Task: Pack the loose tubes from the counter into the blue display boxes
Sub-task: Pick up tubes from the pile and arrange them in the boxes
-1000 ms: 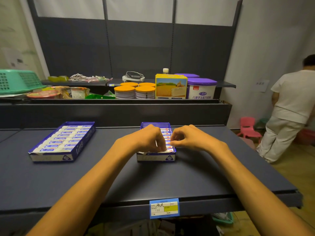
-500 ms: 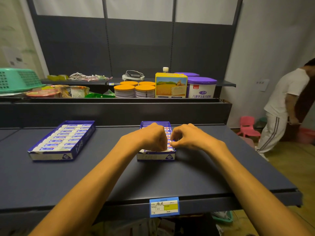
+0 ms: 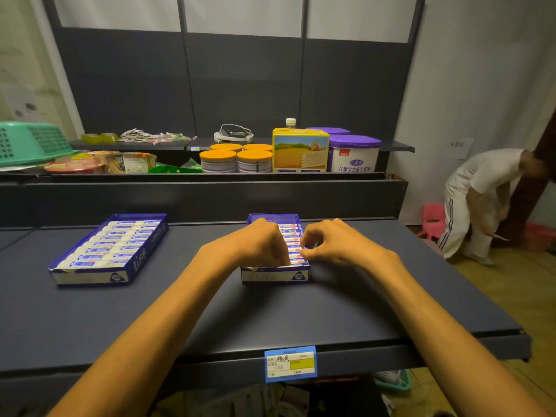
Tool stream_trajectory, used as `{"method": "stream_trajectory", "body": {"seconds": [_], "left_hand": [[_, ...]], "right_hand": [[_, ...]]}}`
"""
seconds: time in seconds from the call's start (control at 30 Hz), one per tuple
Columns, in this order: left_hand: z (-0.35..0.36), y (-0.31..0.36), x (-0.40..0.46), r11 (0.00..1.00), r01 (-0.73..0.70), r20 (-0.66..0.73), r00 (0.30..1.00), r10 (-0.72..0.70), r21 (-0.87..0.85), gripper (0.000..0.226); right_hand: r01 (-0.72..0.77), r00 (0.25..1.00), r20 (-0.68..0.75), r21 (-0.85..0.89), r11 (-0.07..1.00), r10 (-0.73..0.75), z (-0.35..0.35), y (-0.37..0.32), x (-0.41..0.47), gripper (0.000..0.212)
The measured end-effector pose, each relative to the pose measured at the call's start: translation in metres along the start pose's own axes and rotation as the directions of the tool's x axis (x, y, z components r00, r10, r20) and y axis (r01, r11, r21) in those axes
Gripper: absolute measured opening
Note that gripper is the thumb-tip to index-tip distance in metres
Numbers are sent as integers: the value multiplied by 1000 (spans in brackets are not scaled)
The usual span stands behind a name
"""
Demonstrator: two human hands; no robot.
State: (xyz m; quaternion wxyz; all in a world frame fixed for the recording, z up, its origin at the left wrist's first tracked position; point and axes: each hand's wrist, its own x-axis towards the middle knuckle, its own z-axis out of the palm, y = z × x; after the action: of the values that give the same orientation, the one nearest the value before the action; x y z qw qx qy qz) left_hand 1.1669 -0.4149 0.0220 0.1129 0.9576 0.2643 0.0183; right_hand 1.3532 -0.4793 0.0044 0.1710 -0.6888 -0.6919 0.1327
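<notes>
Both your hands are working over the near box (image 3: 275,273) at the counter (image 3: 331,311) centre. Your left hand (image 3: 258,243) is curling its fingers down into the box's left half, knuckles up; whether those fingers are gripping a tube or only pressing the row is hidden, so I cannot tell. Your right hand (image 3: 334,243) is bending thumb and forefinger narrowly together at the right ends of the tubes (image 3: 293,240); it looks like a pinch on one tube end, though the contact itself is too small to confirm.

The tubes are lying side by side across the box, white with blue print. The far box (image 3: 109,251), well apart to your left, is showing a full row. No loose tubes are showing on the counter.

Handling, judged: the tubes are probably light, small and stiff enough to lift by one end, with smooth, likely slippery skins. Take each near its end, or across the middle with thumb and two fingers. The box is looking like thin card with a worn front lip, so it is likely to slide or flex if you press sideways; steady its wall while seating a tube. Push downward, not along the row, or neighbours may ride up.
</notes>
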Motion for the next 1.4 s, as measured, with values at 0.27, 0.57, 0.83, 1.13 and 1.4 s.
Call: {"method": "stream_trajectory", "body": {"seconds": [0.27, 0.57, 0.83, 1.13, 1.4], "left_hand": [[1, 1, 4, 998, -26, 1, 1000, 26, 65, 23], [-1, -5, -9, 998, -39, -81, 996, 34, -55, 22], [-7, -18, -46, 971, 94, -425, 887, -182, -220, 39], [6, -52, -129, 915, 401, -399, 834, -380, -35, 56], [-9, -100, -247, 822, 569, -472, 733, -490, 31, 57]], "right_hand": [[-24, 1000, -4, -4, 1000, 24, 0, -2, -3, 26], [-5, 999, -40, -36, 999, 4, 2, -6, -13, 28], [65, 983, -167, -111, 992, -83, -4, -23, -21, 43], [199, 965, -138, -170, 965, -224, 28, -81, -22, 47], [385, 900, -125, -222, 896, -418, 79, -205, 1, 48]]}}
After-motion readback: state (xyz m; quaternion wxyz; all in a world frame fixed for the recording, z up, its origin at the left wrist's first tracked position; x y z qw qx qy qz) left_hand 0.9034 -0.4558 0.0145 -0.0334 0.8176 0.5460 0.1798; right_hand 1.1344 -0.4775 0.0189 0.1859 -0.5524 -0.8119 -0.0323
